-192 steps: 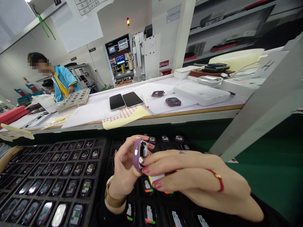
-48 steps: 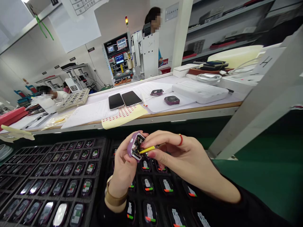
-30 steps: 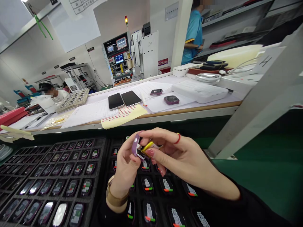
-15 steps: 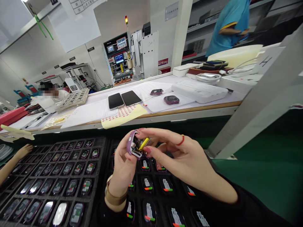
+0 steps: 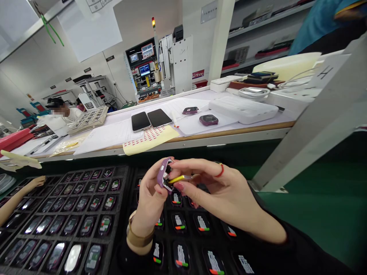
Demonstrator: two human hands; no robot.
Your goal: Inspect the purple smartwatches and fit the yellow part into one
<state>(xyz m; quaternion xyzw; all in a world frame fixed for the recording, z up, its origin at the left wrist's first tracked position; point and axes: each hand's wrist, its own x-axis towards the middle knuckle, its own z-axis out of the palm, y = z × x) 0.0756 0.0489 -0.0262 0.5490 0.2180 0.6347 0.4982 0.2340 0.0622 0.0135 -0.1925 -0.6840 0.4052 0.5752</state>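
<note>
My left hand [image 5: 150, 191] grips a small purple watch case [image 5: 162, 175] by its rim, fingers behind and thumb in front. The case is turned on edge and its inner parts show. From its opening sticks out a thin yellow part [image 5: 179, 178] with a greyish end, perhaps a battery. My right hand [image 5: 218, 191] is closed about this part, thumb under it and index fingertip at the upper rim of the case. Below both hands lies a black foam tray [image 5: 169, 263] of watches with lit screens, partly hidden by my hands and sleeves.
Left of it stands another foam tray [image 5: 122, 191] of purple watches. Another person's hand [image 5: 37, 182] reaches in from the left. On the shelf [image 5: 189, 143] ahead lie two phones [image 5: 140, 121], two purple watches [image 5: 208, 120] and a white box [image 5: 243, 110]. A slanted metal post [image 5: 304, 118] rises at right.
The yellow part has swung outward and flatter, toward my right hand, and the case has turned more edge-on. The person in blue at the back has moved right.
</note>
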